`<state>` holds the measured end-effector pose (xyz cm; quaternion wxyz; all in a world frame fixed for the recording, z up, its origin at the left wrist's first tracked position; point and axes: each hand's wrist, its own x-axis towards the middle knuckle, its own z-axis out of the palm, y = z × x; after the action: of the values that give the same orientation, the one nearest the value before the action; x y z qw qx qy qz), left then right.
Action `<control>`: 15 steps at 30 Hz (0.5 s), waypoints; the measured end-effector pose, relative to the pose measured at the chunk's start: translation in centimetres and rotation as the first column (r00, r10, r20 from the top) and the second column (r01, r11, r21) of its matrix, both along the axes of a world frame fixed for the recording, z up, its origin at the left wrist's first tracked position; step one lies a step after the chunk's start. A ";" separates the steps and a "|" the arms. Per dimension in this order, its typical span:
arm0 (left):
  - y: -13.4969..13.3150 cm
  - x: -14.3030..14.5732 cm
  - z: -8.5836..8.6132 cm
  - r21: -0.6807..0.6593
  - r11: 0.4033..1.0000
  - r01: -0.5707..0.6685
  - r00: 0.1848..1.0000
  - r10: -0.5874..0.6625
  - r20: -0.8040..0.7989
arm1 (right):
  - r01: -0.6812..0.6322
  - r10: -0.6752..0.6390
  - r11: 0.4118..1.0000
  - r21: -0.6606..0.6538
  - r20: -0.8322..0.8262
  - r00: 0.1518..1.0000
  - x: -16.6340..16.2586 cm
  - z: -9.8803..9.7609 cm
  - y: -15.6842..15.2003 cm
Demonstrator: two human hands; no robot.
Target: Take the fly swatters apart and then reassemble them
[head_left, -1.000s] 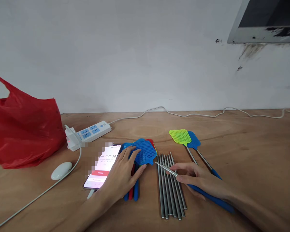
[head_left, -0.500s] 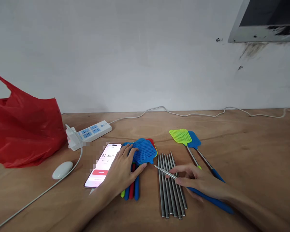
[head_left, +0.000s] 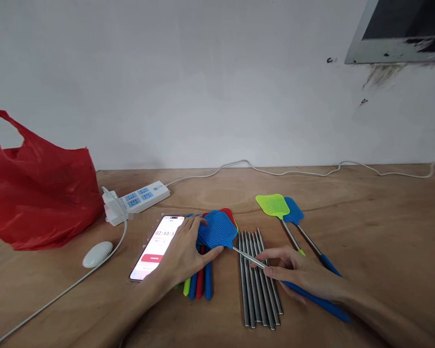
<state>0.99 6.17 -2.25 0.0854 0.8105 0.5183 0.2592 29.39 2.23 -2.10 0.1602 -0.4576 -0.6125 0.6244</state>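
Note:
My left hand (head_left: 190,246) grips the left edge of a blue mesh fly swatter head (head_left: 219,229), its thumb near the head's neck. Under that head lies a pile of other swatter heads, with a red one (head_left: 229,214) showing behind. In my right hand (head_left: 293,273), closed between thumb and fingers, is a thin metal rod (head_left: 248,256) with a blue handle (head_left: 319,300). The rod's tip meets the head's neck; how deep it sits I cannot tell. Several loose metal rods (head_left: 257,290) lie beneath it, side by side.
Several coloured handles (head_left: 200,280) lie below my left hand. A lit phone (head_left: 163,244) is beside it. Left are a white mouse (head_left: 97,254), a power strip (head_left: 145,195) and a red bag (head_left: 43,193). A yellow-green swatter (head_left: 273,205) and a blue one (head_left: 294,210) lie right.
The blue head in my left hand has turned and shifted slightly right, so its neck now meets the rod's tip. My right hand has barely moved.

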 end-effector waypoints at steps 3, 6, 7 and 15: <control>0.1 0.0 -0.1 -0.003 1.000 0.021 0.999 -0.021 0.025 | 0.003 -0.003 1.000 0.006 0.002 1.000 0.1 -0.2 0.0; 0.1 -0.1 -0.2 0.007 1.000 -0.001 0.999 0.001 0.034 | 0.019 -0.019 1.000 0.004 -0.004 1.000 0.1 -0.5 0.0; 0.1 -0.1 -0.2 0.003 1.000 -0.012 0.999 0.012 0.034 | 0.022 -0.022 1.000 0.001 -0.007 1.000 0.1 -0.6 0.0; 0.0 -0.1 0.6 -0.005 0.999 -0.043 0.993 0.043 0.111 | 0.065 -0.065 0.997 0.030 -0.019 0.998 0.0 -0.3 -0.2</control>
<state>0.94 6.20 -1.66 0.1095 0.7835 0.5303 0.3050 29.39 2.04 -2.39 0.1930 -0.4690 -0.6052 0.6136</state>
